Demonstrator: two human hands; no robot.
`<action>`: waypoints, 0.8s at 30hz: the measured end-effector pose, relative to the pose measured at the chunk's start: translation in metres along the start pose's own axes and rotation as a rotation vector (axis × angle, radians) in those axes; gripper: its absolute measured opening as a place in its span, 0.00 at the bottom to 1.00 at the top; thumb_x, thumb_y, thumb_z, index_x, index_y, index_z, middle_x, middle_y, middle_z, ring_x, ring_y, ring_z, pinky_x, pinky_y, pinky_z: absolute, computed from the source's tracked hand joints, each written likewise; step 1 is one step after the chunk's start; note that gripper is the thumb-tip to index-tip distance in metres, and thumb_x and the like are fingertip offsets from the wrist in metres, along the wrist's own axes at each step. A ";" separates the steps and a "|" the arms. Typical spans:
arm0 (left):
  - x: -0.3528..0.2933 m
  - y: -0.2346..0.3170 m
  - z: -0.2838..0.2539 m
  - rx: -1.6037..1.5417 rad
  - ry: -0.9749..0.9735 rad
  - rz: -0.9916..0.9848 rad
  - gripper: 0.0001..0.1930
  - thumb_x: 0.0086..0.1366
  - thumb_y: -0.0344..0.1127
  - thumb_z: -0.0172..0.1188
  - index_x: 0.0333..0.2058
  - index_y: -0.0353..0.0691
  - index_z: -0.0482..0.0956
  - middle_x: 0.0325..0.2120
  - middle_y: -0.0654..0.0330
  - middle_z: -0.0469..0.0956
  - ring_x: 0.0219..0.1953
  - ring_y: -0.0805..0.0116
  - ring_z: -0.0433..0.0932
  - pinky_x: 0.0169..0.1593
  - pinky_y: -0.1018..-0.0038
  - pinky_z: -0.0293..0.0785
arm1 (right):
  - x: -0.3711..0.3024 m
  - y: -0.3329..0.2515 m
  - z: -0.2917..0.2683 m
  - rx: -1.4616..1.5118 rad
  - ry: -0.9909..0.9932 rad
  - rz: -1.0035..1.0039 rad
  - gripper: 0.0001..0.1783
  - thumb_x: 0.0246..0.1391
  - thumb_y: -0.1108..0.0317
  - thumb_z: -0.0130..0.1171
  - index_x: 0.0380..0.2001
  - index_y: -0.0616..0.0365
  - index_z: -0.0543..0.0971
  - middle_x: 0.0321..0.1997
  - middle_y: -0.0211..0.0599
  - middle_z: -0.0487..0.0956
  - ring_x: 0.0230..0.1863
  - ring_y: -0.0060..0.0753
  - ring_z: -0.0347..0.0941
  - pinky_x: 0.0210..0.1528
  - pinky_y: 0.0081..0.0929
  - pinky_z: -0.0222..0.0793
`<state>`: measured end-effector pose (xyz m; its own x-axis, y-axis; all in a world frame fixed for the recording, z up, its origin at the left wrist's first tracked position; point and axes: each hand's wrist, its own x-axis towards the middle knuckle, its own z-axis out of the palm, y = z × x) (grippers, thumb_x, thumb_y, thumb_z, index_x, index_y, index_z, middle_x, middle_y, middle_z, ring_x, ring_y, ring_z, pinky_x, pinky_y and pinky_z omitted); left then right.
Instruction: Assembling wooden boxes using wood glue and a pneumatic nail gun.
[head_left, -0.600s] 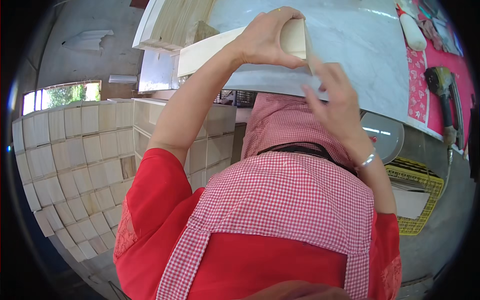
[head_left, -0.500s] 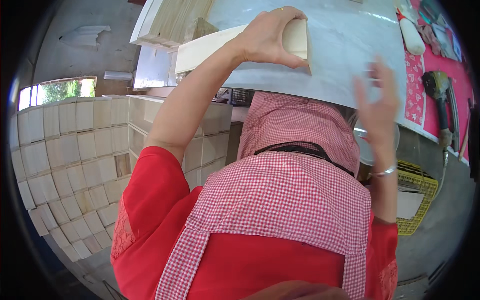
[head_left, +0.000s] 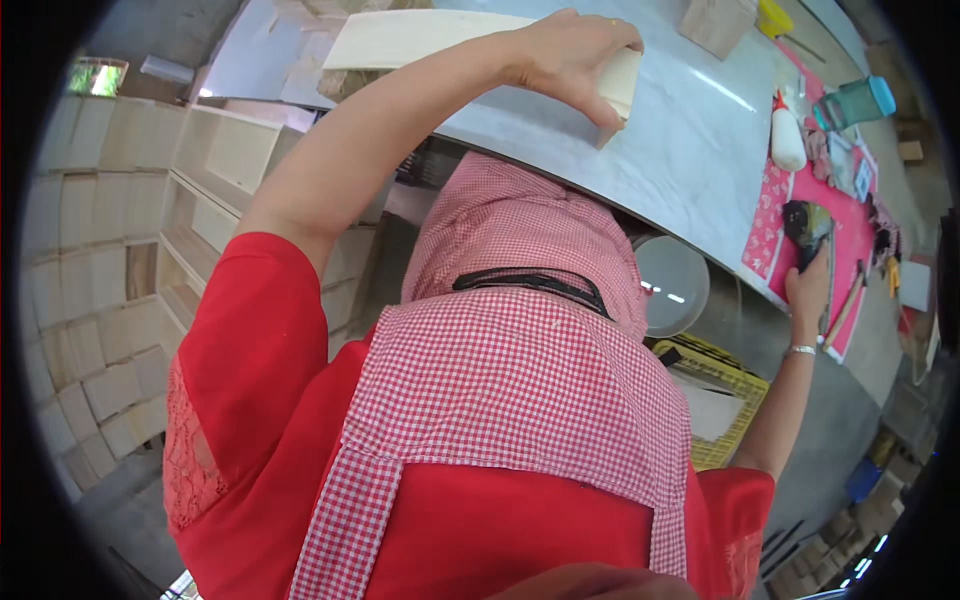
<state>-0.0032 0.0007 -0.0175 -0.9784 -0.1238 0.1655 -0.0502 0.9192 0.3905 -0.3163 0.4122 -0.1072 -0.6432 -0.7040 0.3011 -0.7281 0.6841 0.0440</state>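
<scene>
The wooden piece (head_left: 420,38) is left of the power tool (head_left: 803,221).

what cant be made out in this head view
Head view, hidden: how far the right hand closes on the power tool; the hand itself covers the handle.
Head view, hidden: part of the pale wooden piece, behind the left hand.
Head view, hidden: whatever lies beneath the pale sheet in the yellow crate.
Head view, cut off: the stacked wooden boxes' far left, by the dark rim.
</scene>
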 end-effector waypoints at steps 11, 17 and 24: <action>-0.004 0.007 -0.018 -0.042 -0.076 0.013 0.46 0.33 0.53 0.72 0.50 0.31 0.70 0.46 0.41 0.75 0.51 0.46 0.73 0.54 0.61 0.67 | 0.062 -0.108 -0.139 0.213 -0.427 0.216 0.18 0.46 0.66 0.64 0.36 0.70 0.78 0.31 0.46 0.82 0.33 0.36 0.79 0.40 0.31 0.71; -0.004 0.011 -0.026 -0.049 -0.133 0.027 0.39 0.33 0.53 0.71 0.43 0.32 0.74 0.40 0.43 0.78 0.46 0.46 0.76 0.50 0.59 0.70 | 0.060 -0.192 -0.184 0.604 -0.342 -0.075 0.17 0.46 0.72 0.67 0.41 0.66 0.78 0.37 0.39 0.82 0.35 0.26 0.76 0.42 0.28 0.71; -0.003 0.005 -0.011 -0.039 -0.015 0.080 0.34 0.37 0.52 0.70 0.40 0.33 0.75 0.39 0.44 0.78 0.45 0.47 0.76 0.49 0.58 0.70 | 0.073 -0.234 -0.199 0.660 -0.415 -0.332 0.22 0.44 0.69 0.72 0.42 0.65 0.77 0.39 0.38 0.83 0.39 0.26 0.77 0.45 0.29 0.72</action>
<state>0.0016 0.0018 -0.0058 -0.9819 -0.0442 0.1842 0.0362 0.9107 0.4114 -0.1464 0.2387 0.0939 -0.3127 -0.9498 -0.0091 -0.8004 0.2686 -0.5359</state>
